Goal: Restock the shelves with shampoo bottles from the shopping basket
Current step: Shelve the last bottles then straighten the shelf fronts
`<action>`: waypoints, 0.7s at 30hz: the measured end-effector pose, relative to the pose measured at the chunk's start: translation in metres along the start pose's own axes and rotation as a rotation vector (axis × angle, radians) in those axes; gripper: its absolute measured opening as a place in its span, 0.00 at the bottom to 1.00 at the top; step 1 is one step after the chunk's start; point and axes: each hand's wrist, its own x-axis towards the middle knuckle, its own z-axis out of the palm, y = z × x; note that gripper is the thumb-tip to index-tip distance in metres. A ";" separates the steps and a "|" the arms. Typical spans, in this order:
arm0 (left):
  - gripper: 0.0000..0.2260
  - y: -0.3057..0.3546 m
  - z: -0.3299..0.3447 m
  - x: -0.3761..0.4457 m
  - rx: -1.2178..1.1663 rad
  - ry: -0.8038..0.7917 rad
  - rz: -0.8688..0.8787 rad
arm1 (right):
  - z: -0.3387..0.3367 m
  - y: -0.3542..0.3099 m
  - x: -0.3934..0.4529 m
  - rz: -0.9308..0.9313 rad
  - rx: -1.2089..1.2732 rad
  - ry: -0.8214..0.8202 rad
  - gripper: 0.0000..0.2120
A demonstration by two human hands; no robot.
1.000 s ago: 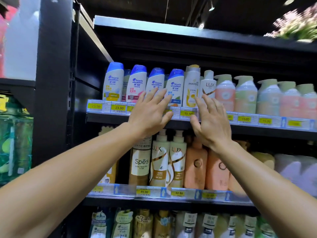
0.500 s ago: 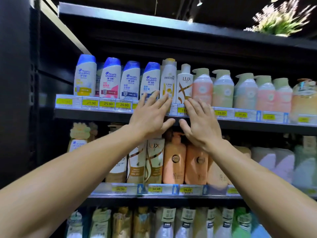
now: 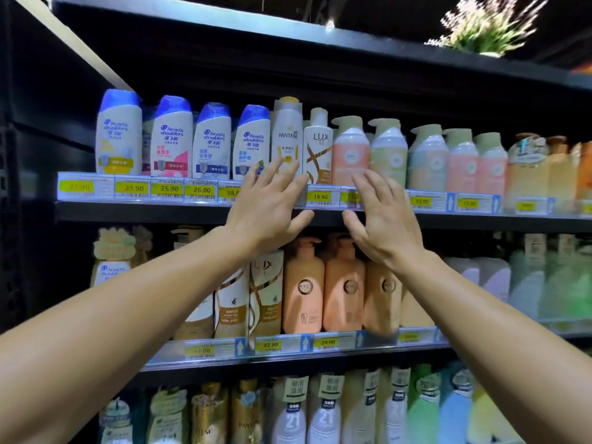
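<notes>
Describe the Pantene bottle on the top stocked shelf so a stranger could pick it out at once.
Find the upper shelf with yellow price tags. After four blue-capped bottles from the left stands the Pantene bottle, just left of the Lux bottle. It alone has a gold cap and stands tallest in that row.

Shampoo bottles stand upright in rows on three shelves across the frame. On the top shelf, four blue-capped bottles sit upper left, beside a Pantene and a Lux.

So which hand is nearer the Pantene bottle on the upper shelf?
Left. The left hand has its fingers spread over the base of the Pantene bottle; the right hand sits further right, below the peach pump bottle.
</notes>
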 end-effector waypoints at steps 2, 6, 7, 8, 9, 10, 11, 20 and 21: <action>0.32 0.015 0.002 0.006 -0.011 -0.002 0.020 | -0.005 0.018 -0.005 0.034 -0.037 -0.025 0.30; 0.32 0.050 0.012 0.023 0.016 -0.017 0.072 | -0.011 0.047 -0.009 0.075 -0.064 -0.092 0.33; 0.32 0.057 0.015 0.027 0.027 -0.019 0.076 | -0.011 0.052 -0.009 0.076 -0.062 -0.107 0.33; 0.33 0.063 0.018 0.030 0.035 -0.016 0.075 | -0.011 0.057 -0.009 0.071 -0.062 -0.117 0.34; 0.33 0.069 0.021 0.033 0.041 -0.011 0.069 | -0.010 0.061 -0.008 0.060 -0.063 -0.124 0.34; 0.33 0.074 0.024 0.036 0.047 -0.005 0.061 | -0.009 0.065 -0.007 0.047 -0.064 -0.132 0.34; 0.33 0.078 0.026 0.038 0.055 -0.005 0.053 | -0.009 0.069 -0.007 0.033 -0.065 -0.141 0.34; 0.35 0.091 0.036 0.044 0.105 -0.070 -0.019 | 0.001 0.082 -0.007 -0.030 -0.018 -0.137 0.33; 0.35 0.091 0.035 0.044 0.103 -0.074 -0.019 | 0.002 0.083 -0.008 -0.033 -0.011 -0.130 0.33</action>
